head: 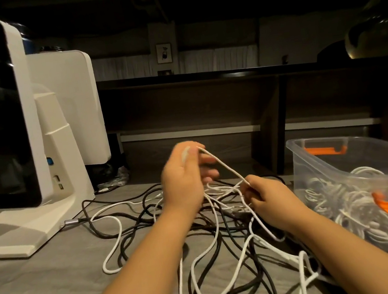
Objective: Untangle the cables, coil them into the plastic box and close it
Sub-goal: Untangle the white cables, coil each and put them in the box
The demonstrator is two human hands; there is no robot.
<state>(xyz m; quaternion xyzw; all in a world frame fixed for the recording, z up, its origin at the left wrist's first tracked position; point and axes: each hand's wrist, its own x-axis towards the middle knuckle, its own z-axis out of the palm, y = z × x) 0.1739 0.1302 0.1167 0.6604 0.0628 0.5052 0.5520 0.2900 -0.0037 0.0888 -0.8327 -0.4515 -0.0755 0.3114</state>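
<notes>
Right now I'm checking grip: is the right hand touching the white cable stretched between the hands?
Touching. The head view shows the right hand pinching the white cable at its fingertips, where the taut strand ends.

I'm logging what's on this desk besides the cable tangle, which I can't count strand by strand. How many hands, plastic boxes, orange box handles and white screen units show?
Hands: 2, the left hand and the right hand, each with a grip on one white cable
Plastic box: 1
Orange handles: 2
White screen units: 2
Total: 7
</notes>
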